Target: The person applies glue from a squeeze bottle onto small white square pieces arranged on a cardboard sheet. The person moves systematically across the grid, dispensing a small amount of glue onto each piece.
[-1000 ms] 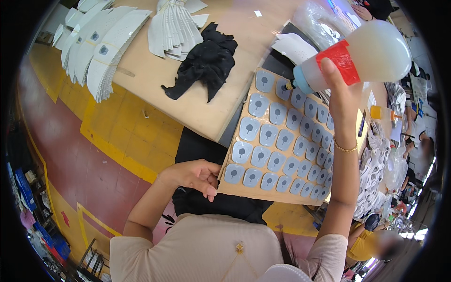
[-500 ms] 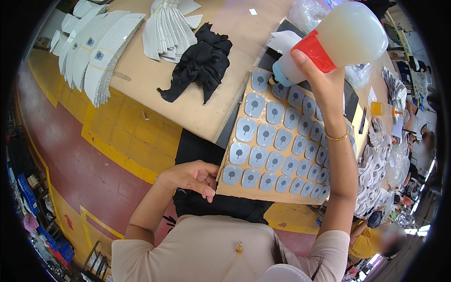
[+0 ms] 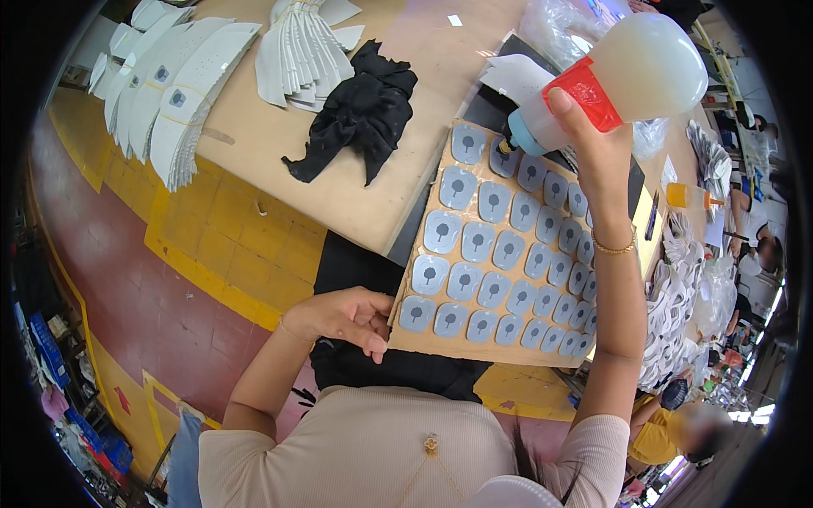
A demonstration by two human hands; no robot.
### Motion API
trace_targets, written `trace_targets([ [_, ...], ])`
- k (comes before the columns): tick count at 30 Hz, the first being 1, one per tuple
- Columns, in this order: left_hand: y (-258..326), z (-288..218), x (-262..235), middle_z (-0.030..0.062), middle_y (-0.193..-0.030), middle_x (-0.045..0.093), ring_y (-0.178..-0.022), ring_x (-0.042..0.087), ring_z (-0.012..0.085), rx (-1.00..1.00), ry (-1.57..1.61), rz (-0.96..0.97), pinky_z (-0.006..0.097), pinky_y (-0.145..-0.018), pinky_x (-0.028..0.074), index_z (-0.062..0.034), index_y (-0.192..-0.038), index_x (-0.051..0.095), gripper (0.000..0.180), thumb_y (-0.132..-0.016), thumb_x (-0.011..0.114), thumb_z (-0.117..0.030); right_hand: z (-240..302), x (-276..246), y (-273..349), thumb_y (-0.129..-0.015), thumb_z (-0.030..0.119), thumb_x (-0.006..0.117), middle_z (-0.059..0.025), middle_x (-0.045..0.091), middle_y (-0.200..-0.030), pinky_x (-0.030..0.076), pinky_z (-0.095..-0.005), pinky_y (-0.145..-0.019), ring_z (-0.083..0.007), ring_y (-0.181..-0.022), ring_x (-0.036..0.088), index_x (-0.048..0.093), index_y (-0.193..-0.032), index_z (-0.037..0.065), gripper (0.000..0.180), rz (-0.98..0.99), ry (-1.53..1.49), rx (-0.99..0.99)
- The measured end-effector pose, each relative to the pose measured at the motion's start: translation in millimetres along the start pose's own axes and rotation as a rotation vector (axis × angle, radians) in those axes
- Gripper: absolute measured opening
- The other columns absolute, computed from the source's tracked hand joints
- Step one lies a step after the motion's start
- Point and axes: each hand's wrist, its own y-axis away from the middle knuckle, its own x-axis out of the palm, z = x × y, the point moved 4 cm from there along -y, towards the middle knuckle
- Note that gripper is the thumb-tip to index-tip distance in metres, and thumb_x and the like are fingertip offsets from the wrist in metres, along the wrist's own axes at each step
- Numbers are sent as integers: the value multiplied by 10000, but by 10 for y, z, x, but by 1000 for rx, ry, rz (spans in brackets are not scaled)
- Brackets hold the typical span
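A translucent squeeze bottle [image 3: 652,68] with a red band and pale blue cap is tilted nozzle-down in my right hand [image 3: 597,148], its fingers closed round it. The dark nozzle tip meets a grey patch [image 3: 503,157] in the far row, with no visible gap. Rows of rounded grey patches with darker tree-like marks lie on a brown cardboard sheet [image 3: 484,352]. My left hand [image 3: 343,320] is at the sheet's near left edge, fingers curled against it and fingertips partly hidden.
Left of the sheet, a crumpled black cloth [image 3: 360,114] lies on the table [image 3: 271,169]. Bundled white cut pieces [image 3: 182,93] fan out at the far left. An orange-capped bottle [image 3: 690,196], clear plastic bags [image 3: 550,34] and piled white pieces [image 3: 673,313] are to the right.
My right hand and the squeeze bottle have shifted slightly right, bringing the nozzle over the second patch of the far row. My left hand stays almost still.
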Motion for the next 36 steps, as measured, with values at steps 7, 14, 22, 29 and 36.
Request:
trace_targets([
  [7,2,-19,17,98,-872,610,-717,619,147,3,37,-18,219,-594,487,72,-1105,499,440,-738,668,-102,16,95,43,-684,346,726,-69,600,-838,468,-265,-681,-137,-776,575,568,-964,7,467,42,16,41],
  [14,-2,15,-3,103,-879,610,-706,620,145,17,42,-6,213,-589,483,78,-1103,497,446,-736,673,-103,31,156,149,-692,356,712,-69,600,-834,465,-270,-679,-137,-773,570,569,-933,12,444,93,-123,88],
  [22,2,3,-2,97,-864,606,-706,619,140,21,29,-4,214,-589,486,79,-1105,496,439,-744,669,-100,31,210,260,-686,336,721,-75,592,-861,466,-274,-685,-144,-783,569,547,-964,11,462,165,-79,115],
  [29,14,18,-9,93,-867,603,-710,616,139,6,25,-14,218,-593,487,74,-1106,499,427,-747,664,-90,-15,110,252,-695,332,718,-69,589,-864,460,-271,-687,-133,-786,561,553,-972,21,448,94,-250,152],
  [36,-6,4,6,94,-893,602,-710,613,147,4,39,-12,229,-604,488,69,-1113,498,442,-733,671,-77,70,116,293,-681,348,722,-74,595,-864,468,-273,-688,-146,-782,570,554,-968,10,474,130,-41,95],
])
